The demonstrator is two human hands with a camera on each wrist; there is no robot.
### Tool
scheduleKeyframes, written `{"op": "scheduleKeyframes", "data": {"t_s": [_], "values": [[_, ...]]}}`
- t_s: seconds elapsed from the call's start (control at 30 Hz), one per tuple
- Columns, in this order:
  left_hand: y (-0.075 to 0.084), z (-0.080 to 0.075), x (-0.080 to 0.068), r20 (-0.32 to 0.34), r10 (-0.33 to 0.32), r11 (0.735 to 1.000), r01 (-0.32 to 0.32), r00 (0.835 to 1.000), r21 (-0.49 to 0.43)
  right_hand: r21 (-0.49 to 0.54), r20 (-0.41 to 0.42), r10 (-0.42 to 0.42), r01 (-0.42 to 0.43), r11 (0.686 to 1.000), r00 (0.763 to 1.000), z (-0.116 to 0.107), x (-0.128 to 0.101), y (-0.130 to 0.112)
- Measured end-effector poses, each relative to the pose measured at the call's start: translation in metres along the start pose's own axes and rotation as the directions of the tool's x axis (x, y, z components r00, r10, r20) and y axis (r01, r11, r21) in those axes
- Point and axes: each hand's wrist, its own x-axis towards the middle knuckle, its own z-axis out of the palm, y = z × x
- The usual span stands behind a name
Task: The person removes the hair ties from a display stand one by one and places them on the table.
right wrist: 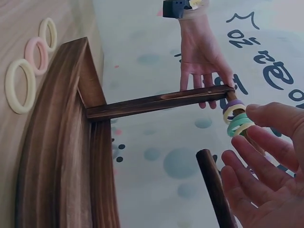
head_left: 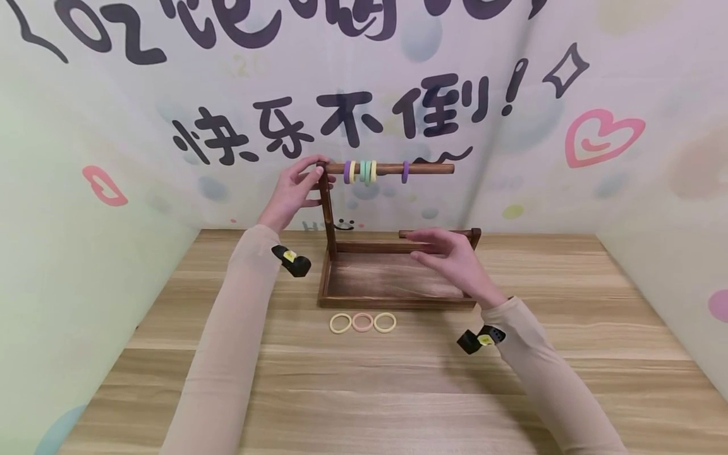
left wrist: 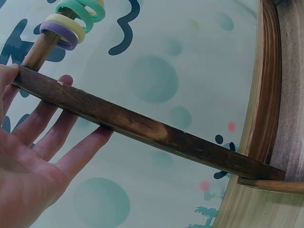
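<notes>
Wood-grain desk [head_left: 569,316] under a printed backdrop: we are logging a dark wooden rack [head_left: 392,302] standing on it, five hair rings [head_left: 360,171] hanging on its upper rod and three loose rings [head_left: 362,322] lying just in front of its base. We are seeing the left hand [head_left: 292,193] resting straight, spread fingers [left wrist: 52,137] against the top of the upright post, while the right hand [head_left: 452,256] is hovering beside the lower rod's free end, fingers relaxed and holding nothing.

A staged recording booth: printed cartoon backdrop walls [head_left: 142,189] enclose a wood-grain table [head_left: 569,354].
</notes>
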Motion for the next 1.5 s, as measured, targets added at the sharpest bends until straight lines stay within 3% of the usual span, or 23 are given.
{"op": "scheduleKeyframes", "data": {"t_s": [0.3, 0.63, 0.9, 1.3, 1.5], "values": [[0.001, 0.0, 0.0, 0.0, -0.007, 1.0, 0.007, 1.0, 0.008, 0.008, -0.019, 0.016, -0.016, 1.0, 1.0, -0.007, 0.008, -0.013], [0.0, 0.0, 0.001, 0.009, -0.007, 1.0, 0.007, 1.0, -0.006, -0.019, -0.084, -0.058, 0.057, 0.998, 0.995, -0.012, 0.022, -0.021], [-0.001, -0.001, 0.001, 0.005, -0.01, 1.0, 0.01, 1.0, -0.005, -0.059, -0.11, -0.101, 0.095, 0.994, 0.989, -0.011, 0.027, -0.056], [0.001, 0.0, 0.001, 0.013, -0.006, 1.0, 0.006, 1.0, -0.002, -0.099, -0.165, -0.15, 0.135, 0.986, 0.975, -0.016, 0.046, -0.066], [-0.001, -0.002, 0.001, 0.01, -0.013, 1.0, 0.013, 1.0, 0.005, -0.06, -0.2, -0.17, 0.161, 0.985, 0.965, -0.019, 0.054, -0.066]]}}
